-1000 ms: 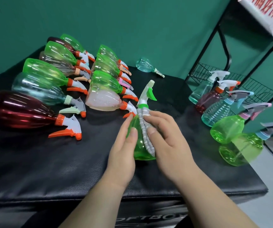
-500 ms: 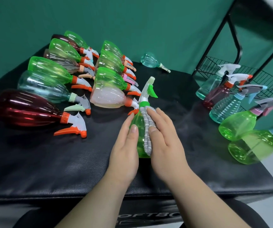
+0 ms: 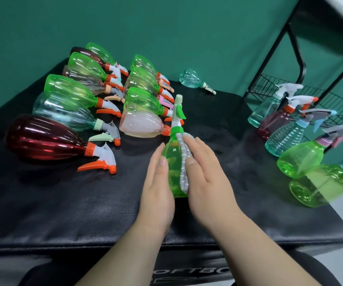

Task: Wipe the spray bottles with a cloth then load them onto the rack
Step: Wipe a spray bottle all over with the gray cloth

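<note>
A green spray bottle (image 3: pixel 172 168) with a white and green trigger head stands upright on the black table (image 3: pixel 83 203), between my two hands. My left hand (image 3: pixel 158 190) lies against its left side with straight fingers. My right hand (image 3: pixel 205 178) presses a grey folded cloth (image 3: pixel 184 162) flat against the bottle's right side, fingers straight. Several spray bottles lie on their sides at the left, among them a dark red bottle (image 3: pixel 44 139) nearest me.
A black wire rack (image 3: pixel 286 83) stands at the right, with several upright spray bottles (image 3: pixel 298 159) in front of it along the table's right edge. A small teal bottle (image 3: pixel 193 78) lies alone at the back.
My right hand and the cloth have slid along the bottle's right side. The view has shifted slightly; the bottle stays upright between my hands.
</note>
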